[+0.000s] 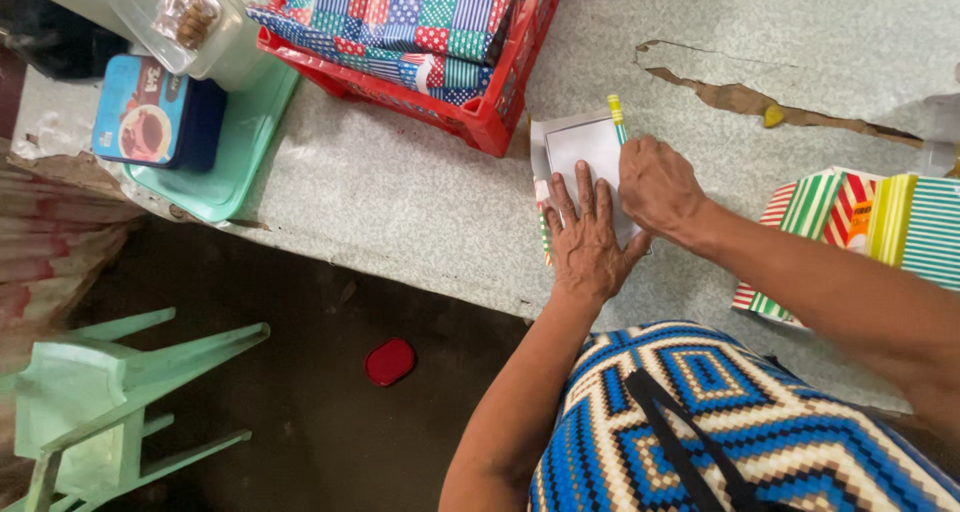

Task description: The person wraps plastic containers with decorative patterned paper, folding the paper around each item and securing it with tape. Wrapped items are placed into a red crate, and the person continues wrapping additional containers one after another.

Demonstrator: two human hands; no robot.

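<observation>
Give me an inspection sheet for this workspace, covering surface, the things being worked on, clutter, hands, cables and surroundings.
Surface: speckled grey table top, its covering torn near the far edge.
Job's things: white sheet lying flat; green pencil at its right edge.
Clutter: red crate holding patchwork-print fabric; teal tray with a blue box and a clear plastic container; striped paper stack.
Hands: left hand pressed flat on the sheet; right hand closed on the pencil.
Cables: nothing seen.
Surroundings: dark floor, green plastic chair, small red lid-like item.
</observation>
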